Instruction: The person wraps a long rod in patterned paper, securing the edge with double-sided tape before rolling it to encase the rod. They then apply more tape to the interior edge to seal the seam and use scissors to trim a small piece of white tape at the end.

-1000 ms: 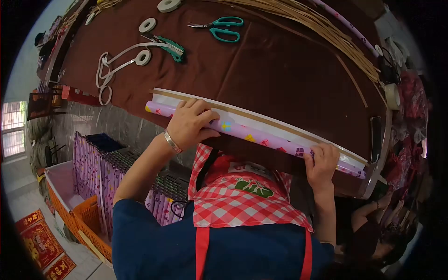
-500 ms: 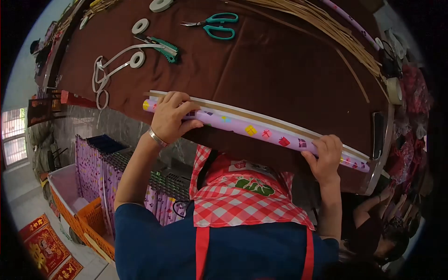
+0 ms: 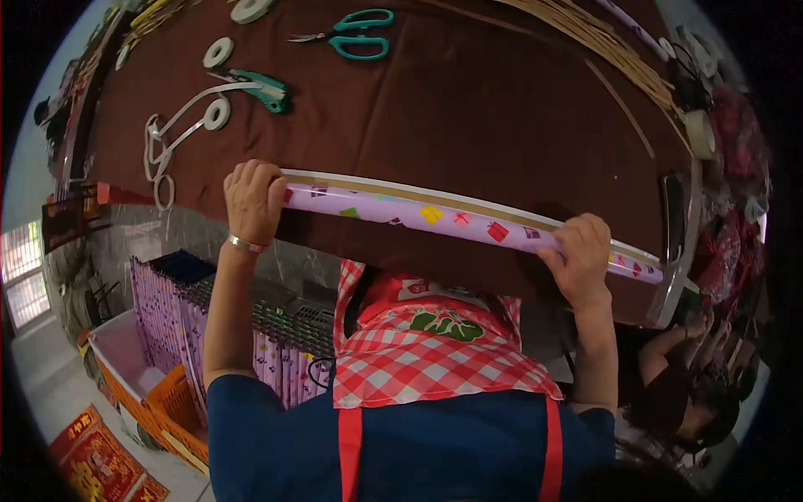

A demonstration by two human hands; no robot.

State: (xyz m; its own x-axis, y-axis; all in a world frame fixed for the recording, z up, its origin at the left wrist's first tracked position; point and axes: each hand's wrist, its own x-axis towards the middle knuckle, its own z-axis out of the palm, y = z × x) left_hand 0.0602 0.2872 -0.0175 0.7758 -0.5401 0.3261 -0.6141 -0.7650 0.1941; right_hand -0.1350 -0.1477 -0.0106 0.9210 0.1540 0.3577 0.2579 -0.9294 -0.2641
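A long lilac roll printed with colourful gift boxes lies across the front of the brown cloth. A white-edged tan strip runs along its far side. My left hand is closed round the roll's left end, which it hides, and a bracelet circles that wrist. Close to the other end, my right hand grips the roll with its thumb on the near side and its fingers over the top. A short length of roll sticks out past it.
Teal-handled scissors, a green utility knife and a tape roll with loose tape lie farther back. Tan strips are bundled at the far right. Below left stands an orange crate beside lilac-covered pieces. Another person's arm shows lower right.
My left hand has slid leftward along the roll to its end and now wraps round it. My right hand keeps its place on the roll. The whole view has shifted slightly.
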